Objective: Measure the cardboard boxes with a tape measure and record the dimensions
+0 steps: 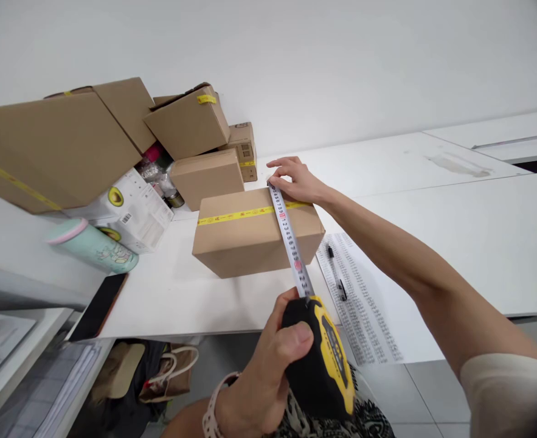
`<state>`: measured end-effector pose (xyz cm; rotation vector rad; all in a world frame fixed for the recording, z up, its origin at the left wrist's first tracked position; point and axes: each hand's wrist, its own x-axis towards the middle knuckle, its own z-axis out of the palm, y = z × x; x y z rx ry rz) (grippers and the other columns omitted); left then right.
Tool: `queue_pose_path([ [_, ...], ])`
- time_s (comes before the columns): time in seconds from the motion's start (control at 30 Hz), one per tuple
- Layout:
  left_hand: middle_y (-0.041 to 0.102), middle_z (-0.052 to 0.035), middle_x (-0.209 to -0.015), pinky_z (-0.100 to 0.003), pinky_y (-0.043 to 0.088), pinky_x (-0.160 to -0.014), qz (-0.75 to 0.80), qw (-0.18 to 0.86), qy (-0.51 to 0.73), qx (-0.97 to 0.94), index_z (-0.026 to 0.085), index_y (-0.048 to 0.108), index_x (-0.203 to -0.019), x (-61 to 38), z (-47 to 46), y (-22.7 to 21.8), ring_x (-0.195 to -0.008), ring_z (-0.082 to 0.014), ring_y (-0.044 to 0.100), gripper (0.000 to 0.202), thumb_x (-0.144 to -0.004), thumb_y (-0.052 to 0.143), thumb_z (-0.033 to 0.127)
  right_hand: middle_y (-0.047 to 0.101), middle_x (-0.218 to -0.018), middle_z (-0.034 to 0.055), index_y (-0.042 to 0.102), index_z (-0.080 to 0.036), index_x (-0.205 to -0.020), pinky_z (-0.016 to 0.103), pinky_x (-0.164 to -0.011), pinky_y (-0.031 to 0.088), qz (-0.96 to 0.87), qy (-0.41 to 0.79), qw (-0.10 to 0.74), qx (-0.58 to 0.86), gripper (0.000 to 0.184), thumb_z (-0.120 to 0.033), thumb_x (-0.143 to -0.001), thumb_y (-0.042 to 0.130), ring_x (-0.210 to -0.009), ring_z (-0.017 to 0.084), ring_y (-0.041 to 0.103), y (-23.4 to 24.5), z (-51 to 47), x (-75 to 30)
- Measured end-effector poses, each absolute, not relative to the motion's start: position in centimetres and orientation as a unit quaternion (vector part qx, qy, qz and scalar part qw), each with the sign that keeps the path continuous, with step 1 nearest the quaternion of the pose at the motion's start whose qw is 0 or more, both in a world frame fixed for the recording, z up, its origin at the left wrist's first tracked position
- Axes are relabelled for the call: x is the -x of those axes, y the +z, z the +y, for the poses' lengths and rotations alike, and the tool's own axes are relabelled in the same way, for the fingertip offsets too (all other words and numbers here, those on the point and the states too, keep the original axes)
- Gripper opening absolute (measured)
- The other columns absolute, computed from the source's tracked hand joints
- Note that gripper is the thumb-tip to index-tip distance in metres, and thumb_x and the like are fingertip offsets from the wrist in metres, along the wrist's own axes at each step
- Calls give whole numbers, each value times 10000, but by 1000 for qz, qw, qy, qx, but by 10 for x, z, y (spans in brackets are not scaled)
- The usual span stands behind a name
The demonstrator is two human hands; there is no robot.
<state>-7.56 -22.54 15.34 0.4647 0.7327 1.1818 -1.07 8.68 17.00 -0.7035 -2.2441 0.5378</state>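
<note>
My left hand [275, 365] is closed around a black and yellow tape measure [325, 359], its thumb on the black side of the case. The silver blade [287, 234] runs out from the case, away from me, across the top of a taped cardboard box [236, 231]. At the far edge of that box, my right hand [295, 179] pinches the blade's end between thumb and fingers. Yellow printed tape [236, 215] crosses the box top under the blade. The blade tilts down toward the case near me.
Several cardboard boxes [190, 125] are stacked at the left by the wall. A mint tumbler [97, 243] lies beside a white avocado-printed box [147, 210]. A black phone-like slab [99, 304] is at the table's left edge. Printed sheets [368, 316] with a pen [336, 274] lie right.
</note>
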Motion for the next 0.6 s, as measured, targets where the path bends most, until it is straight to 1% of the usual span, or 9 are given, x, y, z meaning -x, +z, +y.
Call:
queue_pose_path([
  [0.07, 692, -116, -1054, -423, 530, -878, 358, 725, 549, -213, 201, 528, -1304, 79, -221, 152, -959, -270, 674, 663, -760, 802, 461, 593, -1424, 49, 727, -233, -840, 574, -1146, 238, -878, 198, 367, 236, 288, -410, -930, 519, -1396, 322, 366, 174, 62, 3],
  [0.13, 687, -113, -1072, -409, 535, -856, 383, 702, 560, -216, 211, 524, -1293, 83, -212, 151, -944, -258, 666, 676, -738, 820, 458, 591, -1425, 35, 732, -251, -880, 576, -1138, 233, -892, 185, 361, 201, 286, -415, -945, 507, -1408, 326, 347, 176, 38, -3],
  [0.2, 679, -101, -1060, -389, 535, -824, 405, 667, 579, -234, 209, 547, -1239, 87, -197, 150, -925, -250, 657, 642, -720, 827, 463, 588, -1427, 34, 735, -261, -925, 588, -1128, 234, -904, 176, 346, 178, 292, -424, -956, 494, -1415, 335, 338, 175, 19, -6],
  [0.33, 655, -51, -1008, -332, 516, -799, 460, 560, 628, -283, 206, 592, -1141, 97, -173, 149, -919, -223, 632, 554, -695, 844, 415, 611, -1396, 36, 741, -282, -965, 606, -1111, 272, -918, 172, 331, 138, 317, -430, -973, 461, -1397, 338, 374, 170, -7, -4],
  [0.4, 656, -38, -1013, -325, 517, -795, 457, 543, 642, -291, 222, 597, -1149, 101, -173, 151, -933, -227, 632, 565, -681, 853, 410, 624, -1377, 16, 744, -317, -1007, 597, -1122, 286, -922, 180, 323, 116, 341, -429, -990, 422, -1393, 317, 395, 169, -20, -6],
  [0.47, 666, -43, -1044, -330, 522, -777, 441, 543, 643, -312, 246, 590, -1204, 104, -181, 154, -934, -244, 637, 641, -655, 865, 427, 624, -1377, -9, 732, -364, -1091, 591, -1136, 296, -920, 196, 321, 113, 361, -444, -1002, 391, -1396, 299, 405, 170, -31, -14],
  [0.5, 671, -49, -1067, -332, 522, -772, 441, 535, 639, -333, 259, 580, -1247, 106, -186, 156, -936, -253, 636, 705, -626, 881, 407, 619, -1383, -18, 718, -386, -1138, 596, -1140, 300, -915, 206, 324, 124, 362, -459, -1002, 390, -1400, 296, 406, 170, -35, -21],
  [0.57, 670, -53, -1119, -327, 513, -793, 476, 479, 625, -392, 282, 573, -1302, 110, -195, 160, -978, -270, 620, 836, -541, 919, 283, 605, -1403, -25, 686, -416, -1212, 613, -1142, 305, -899, 222, 337, 168, 361, -493, -992, 411, -1406, 304, 406, 169, -39, -39],
  [0.6, 668, -54, -1139, -322, 506, -820, 506, 447, 603, -425, 284, 589, -1299, 112, -199, 161, -1020, -279, 605, 867, -502, 923, 206, 601, -1408, -21, 676, -420, -1231, 618, -1142, 310, -889, 228, 345, 199, 364, -507, -988, 420, -1405, 309, 413, 166, -38, -50],
])
